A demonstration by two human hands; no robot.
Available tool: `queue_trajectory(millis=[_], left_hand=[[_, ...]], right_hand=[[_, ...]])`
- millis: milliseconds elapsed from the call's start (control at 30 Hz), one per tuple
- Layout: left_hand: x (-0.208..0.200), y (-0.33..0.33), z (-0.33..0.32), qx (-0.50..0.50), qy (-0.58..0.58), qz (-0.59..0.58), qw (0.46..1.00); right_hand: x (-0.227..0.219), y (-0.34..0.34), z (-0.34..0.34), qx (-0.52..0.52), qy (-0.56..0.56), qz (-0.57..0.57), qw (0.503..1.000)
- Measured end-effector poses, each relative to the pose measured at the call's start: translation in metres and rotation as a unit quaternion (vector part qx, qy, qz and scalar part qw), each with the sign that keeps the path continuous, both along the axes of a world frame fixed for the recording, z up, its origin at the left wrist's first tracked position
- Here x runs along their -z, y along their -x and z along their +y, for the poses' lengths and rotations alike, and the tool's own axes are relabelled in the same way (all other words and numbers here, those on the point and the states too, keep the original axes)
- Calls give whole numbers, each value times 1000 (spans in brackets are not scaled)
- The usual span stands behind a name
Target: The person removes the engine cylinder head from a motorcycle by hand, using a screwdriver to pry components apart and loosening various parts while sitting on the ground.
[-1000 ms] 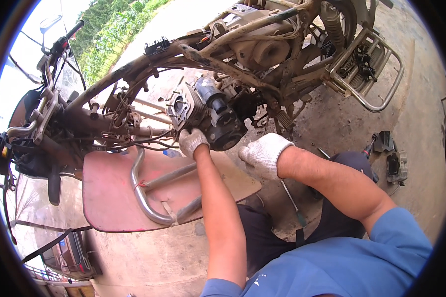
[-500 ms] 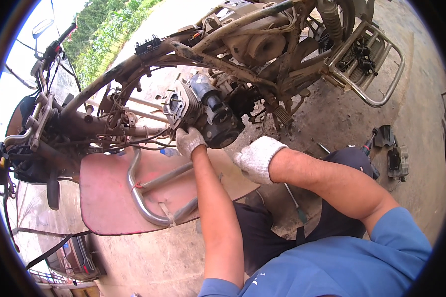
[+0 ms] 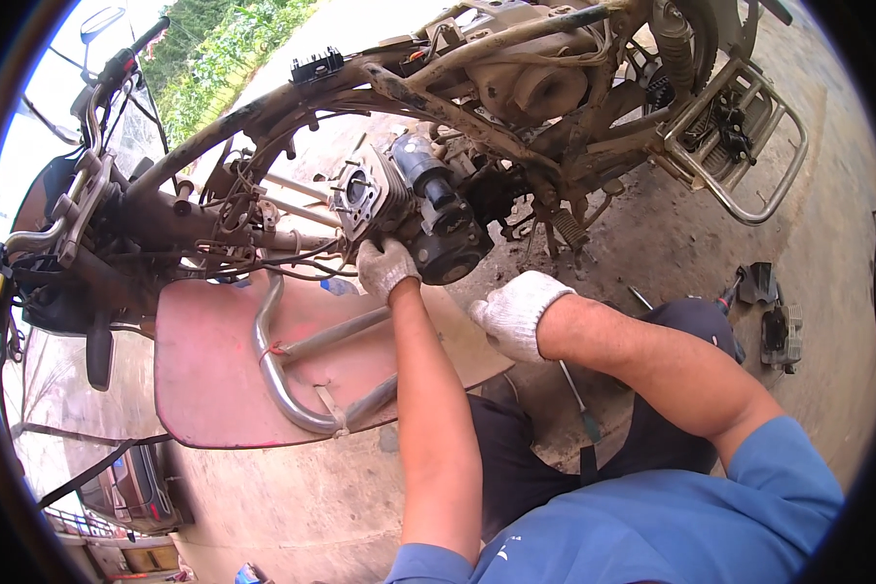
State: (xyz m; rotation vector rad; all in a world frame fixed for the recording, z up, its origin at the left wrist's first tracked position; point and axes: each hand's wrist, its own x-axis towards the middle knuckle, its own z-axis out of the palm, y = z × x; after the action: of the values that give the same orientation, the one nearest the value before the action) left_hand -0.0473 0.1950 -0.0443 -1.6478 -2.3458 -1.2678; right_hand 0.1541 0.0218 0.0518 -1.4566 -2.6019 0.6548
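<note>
Left hand's glove: knitted cloth, rough, matt. Right hand's glove: same knit. Finned engine cylinder: dull grey metal, ribbed sides. Motorcycle frame: metal tubing, matt, dusty. Bent tube, near panel's lower edge: smooth, glossy metal. Panel: smooth, scuffed. Rear rack: shiny metal. Ground: rough, matt. Shirt: matt cloth.

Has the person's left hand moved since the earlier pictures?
No, not visibly: the left hand stays just below the finned engine cylinder; the whole view drifts slightly with the camera.
</note>
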Motion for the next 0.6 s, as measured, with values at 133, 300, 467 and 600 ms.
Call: queue_trajectory(millis=[133,300,467,600], left_hand=[[2,2,3,-4,16,1,1000],[3,3,1,4,-21,12,1000],[0,4,0,19,4,-21,1000],[2,2,0,5,-15,8,1000]], right_hand=[[3,1,0,-9,-21,13,1000],[-4,3,0,-2,5,1,1000],[-8,6,0,-6,12,-9,1000],[-5,9,2,-11,8,-9,1000]])
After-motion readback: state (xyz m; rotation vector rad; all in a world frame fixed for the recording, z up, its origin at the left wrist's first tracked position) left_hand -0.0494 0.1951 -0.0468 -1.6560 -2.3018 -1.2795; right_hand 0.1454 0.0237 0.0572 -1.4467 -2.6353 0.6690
